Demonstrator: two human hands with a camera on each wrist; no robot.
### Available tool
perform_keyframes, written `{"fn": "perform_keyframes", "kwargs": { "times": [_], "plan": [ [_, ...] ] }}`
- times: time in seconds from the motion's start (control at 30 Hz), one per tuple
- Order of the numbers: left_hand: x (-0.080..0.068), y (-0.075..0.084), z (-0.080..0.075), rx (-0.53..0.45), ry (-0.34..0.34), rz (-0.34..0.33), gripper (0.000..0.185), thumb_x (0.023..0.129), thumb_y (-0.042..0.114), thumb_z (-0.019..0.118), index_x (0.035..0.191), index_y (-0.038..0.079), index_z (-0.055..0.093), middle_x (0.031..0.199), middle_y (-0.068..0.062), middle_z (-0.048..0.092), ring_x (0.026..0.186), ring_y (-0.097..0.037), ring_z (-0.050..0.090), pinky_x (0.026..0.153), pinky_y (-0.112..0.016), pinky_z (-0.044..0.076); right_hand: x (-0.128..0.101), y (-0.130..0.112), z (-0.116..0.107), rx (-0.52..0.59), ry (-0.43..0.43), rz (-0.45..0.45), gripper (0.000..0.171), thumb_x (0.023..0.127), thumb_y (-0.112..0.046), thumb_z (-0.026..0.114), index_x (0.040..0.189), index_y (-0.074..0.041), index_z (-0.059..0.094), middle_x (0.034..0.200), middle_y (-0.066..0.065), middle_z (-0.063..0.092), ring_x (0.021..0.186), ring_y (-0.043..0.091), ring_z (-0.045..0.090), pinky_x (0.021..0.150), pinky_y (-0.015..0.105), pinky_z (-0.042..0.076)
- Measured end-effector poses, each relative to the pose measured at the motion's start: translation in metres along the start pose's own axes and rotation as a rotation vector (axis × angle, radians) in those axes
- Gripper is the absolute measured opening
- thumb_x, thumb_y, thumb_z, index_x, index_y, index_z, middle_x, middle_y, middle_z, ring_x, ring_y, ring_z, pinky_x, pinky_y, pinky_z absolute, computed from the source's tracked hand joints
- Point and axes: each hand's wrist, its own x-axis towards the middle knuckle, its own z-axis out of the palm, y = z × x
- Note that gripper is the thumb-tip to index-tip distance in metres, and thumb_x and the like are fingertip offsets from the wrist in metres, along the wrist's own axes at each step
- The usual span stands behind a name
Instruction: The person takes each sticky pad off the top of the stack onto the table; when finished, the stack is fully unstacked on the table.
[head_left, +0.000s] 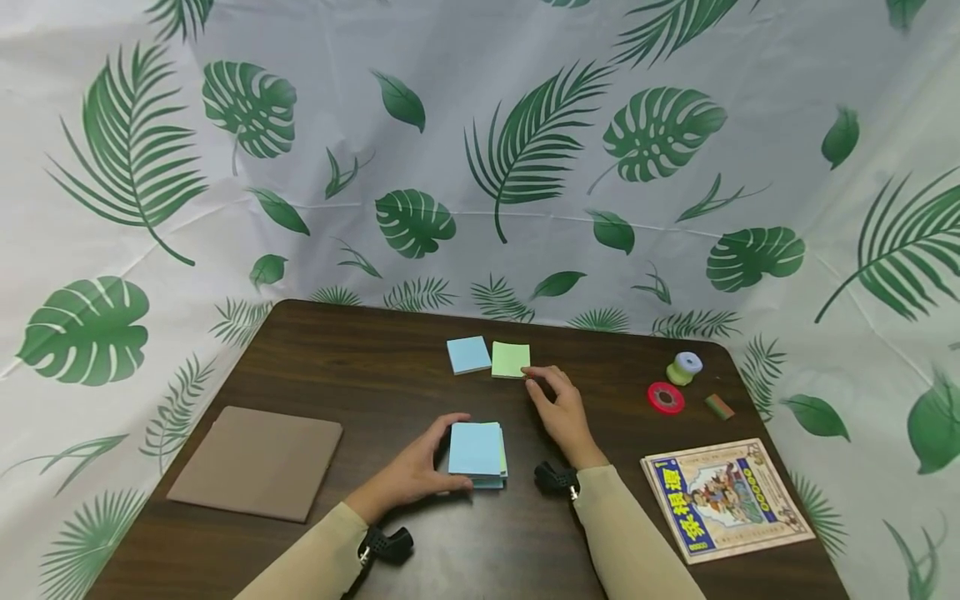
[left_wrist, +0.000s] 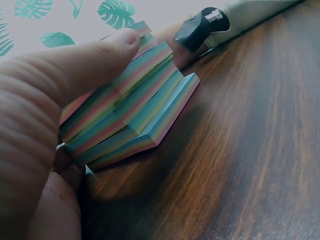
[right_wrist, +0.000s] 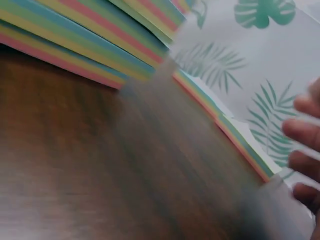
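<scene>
A stack of sticky-note pads (head_left: 477, 450) with a blue top sheet lies near the front middle of the dark table (head_left: 390, 375). My left hand (head_left: 444, 454) grips its left side. In the left wrist view the thumb (left_wrist: 95, 60) presses on top of the offset, rainbow-edged stack (left_wrist: 135, 110). Farther back lie a blue pad (head_left: 468, 354) and a green pad (head_left: 511, 360) side by side. My right hand (head_left: 542, 385) rests on the table with loosely bent fingers, its fingertips at the green pad's near right corner. The right wrist view is blurred; it shows pad edges (right_wrist: 85, 35) and fingertips (right_wrist: 302, 150).
A brown flat pad (head_left: 258, 461) lies at the front left. At the right are a red tape roll (head_left: 665, 397), a pale tape roll (head_left: 684, 367), a small block (head_left: 719, 406) and a picture book (head_left: 723, 496). A leaf-print cloth (head_left: 480, 167) surrounds the table.
</scene>
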Motion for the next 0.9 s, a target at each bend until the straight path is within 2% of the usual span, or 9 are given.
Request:
{"fn": "perform_keyframes", "kwargs": {
  "times": [0.13,0.27,0.33,0.53,0.67,0.77,0.9],
  "plan": [
    [0.000,-0.001,0.000,0.003,0.002,-0.001,0.101,0.084,0.040,0.096,0.165,0.020,0.039,0.158,-0.003,0.054,0.141,-0.023,0.051,0.120,-0.049,0.041,-0.011,-0.007,0.000,0.114,-0.018,-0.002,0.019,0.109,-0.022,0.069,0.124,-0.016,0.079,0.116,0.017,0.076,0.110,0.015,0.063,0.100,0.029,0.047],
    [0.000,0.000,0.000,-0.006,0.003,0.001,0.099,0.085,0.040,0.096,0.165,0.020,0.040,0.159,-0.002,0.054,0.141,-0.022,0.051,0.119,-0.050,0.041,-0.021,-0.014,0.001,0.162,-0.086,0.006,0.022,0.110,-0.022,0.068,0.125,-0.010,0.078,0.111,0.021,0.073,0.103,0.013,0.062,0.093,0.026,0.048],
    [-0.001,0.001,0.000,-0.012,0.006,0.000,0.098,0.085,0.040,0.096,0.164,0.021,0.040,0.158,-0.002,0.054,0.139,-0.022,0.052,0.118,-0.049,0.042,-0.025,-0.017,0.001,0.164,-0.120,0.008,0.023,0.110,-0.022,0.068,0.127,-0.009,0.078,0.109,0.020,0.072,0.100,0.013,0.061,0.091,0.027,0.048],
    [-0.001,0.000,0.000,0.001,0.005,0.007,0.098,0.086,0.041,0.095,0.164,0.019,0.040,0.158,-0.003,0.054,0.138,-0.023,0.053,0.116,-0.048,0.043,-0.036,-0.025,0.003,0.129,-0.215,-0.011,0.025,0.110,-0.018,0.067,0.134,-0.018,0.075,0.111,0.012,0.069,0.101,0.014,0.061,0.089,0.027,0.050],
    [-0.001,0.001,0.000,0.000,0.001,0.005,0.098,0.086,0.040,0.095,0.164,0.018,0.040,0.159,-0.004,0.053,0.139,-0.024,0.052,0.116,-0.049,0.043,-0.041,-0.026,0.005,0.125,-0.311,-0.065,0.033,0.107,-0.012,0.069,0.140,-0.014,0.071,0.105,0.004,0.063,0.090,0.017,0.058,0.078,0.029,0.050],
    [-0.001,0.000,0.000,-0.006,0.003,0.008,0.097,0.086,0.039,0.095,0.164,0.019,0.040,0.157,-0.005,0.054,0.136,-0.024,0.053,0.114,-0.047,0.043,-0.041,-0.025,0.006,0.129,-0.395,-0.106,0.044,0.104,-0.027,0.076,0.146,-0.013,0.067,0.109,0.005,0.060,0.084,0.018,0.054,0.070,0.028,0.048],
    [-0.002,-0.001,0.000,-0.017,-0.001,0.009,0.096,0.087,0.039,0.094,0.164,0.022,0.040,0.154,-0.005,0.055,0.132,-0.024,0.055,0.111,-0.045,0.045,-0.039,-0.021,0.008,0.122,-0.491,-0.154,0.075,0.094,-0.061,0.076,0.151,-0.015,0.062,0.113,0.010,0.054,0.083,0.020,0.049,0.069,0.029,0.044]
  ]
}}
